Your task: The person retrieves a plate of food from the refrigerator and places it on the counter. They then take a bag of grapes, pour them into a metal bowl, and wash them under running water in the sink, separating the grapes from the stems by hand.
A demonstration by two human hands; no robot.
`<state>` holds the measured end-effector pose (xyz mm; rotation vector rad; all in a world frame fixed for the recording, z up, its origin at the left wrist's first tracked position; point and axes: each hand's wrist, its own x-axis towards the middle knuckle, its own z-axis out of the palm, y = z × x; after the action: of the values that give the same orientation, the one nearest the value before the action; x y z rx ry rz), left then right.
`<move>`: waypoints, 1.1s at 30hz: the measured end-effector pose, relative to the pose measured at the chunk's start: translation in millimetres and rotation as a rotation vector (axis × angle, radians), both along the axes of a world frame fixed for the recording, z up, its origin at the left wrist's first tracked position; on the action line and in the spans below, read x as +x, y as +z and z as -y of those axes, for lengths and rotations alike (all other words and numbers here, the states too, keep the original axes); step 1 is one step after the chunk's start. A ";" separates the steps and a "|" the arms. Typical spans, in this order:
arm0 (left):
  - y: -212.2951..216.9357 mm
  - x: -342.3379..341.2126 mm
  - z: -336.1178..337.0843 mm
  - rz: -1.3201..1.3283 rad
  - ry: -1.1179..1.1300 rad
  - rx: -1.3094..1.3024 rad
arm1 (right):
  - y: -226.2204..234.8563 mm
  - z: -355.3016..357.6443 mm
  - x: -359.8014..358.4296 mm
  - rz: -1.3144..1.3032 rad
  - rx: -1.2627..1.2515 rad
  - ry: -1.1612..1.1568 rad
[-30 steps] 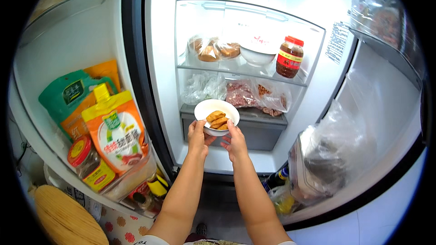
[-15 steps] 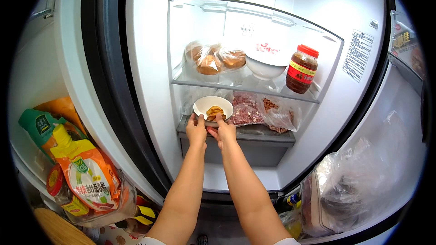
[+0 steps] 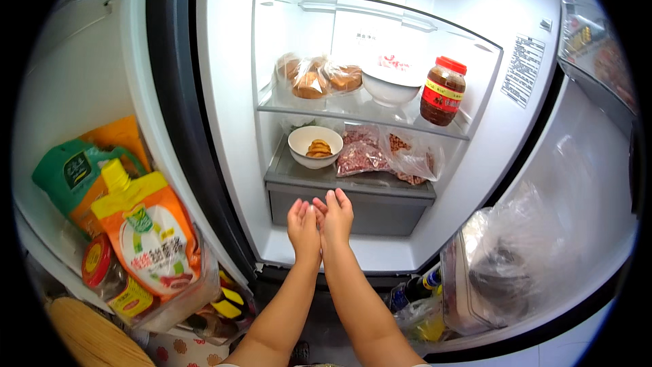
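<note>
Curling half-spread, left grip [image 3: 303,228] and right grip [image 3: 337,219] hang empty near the bowl [image 3: 303,158].

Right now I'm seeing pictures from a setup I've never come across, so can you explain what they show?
There's no machine, just a person's bare hands. A fisheye camera worn on the head looks down, so straight edges bend near the rim. The left hand and right hand are side by side, loosely open and empty, before an open white refrigerator. On its dark grey lower ledge sit a round white bowl with golden-brown food pieces and clear plastic bags. The clear glass shelf above holds bagged brown food, a larger white bowl and a red-lidded jar.
</note>
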<state>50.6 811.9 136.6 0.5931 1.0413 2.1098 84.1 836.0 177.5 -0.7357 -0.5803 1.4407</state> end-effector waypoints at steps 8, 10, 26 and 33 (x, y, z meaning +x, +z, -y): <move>-22.7 -4.4 265.2 -0.933 -0.064 0.133 | -30.0 222.3 96.8 0.376 0.314 -0.019; -1.7 -28.5 315.6 -1.378 0.209 0.223 | -46.9 262.7 143.0 0.570 0.537 -0.261; 9.0 -171.8 331.8 -0.193 0.539 0.114 | 35.1 295.3 292.6 0.402 0.480 -1.147; -36.3 -101.7 353.1 -0.731 0.474 0.100 | 25.5 305.3 233.7 0.870 0.560 -0.962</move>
<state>-51.1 458.7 100.3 1.3401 1.5974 2.4122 317.7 530.7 203.0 -0.9698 -1.0358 -0.0024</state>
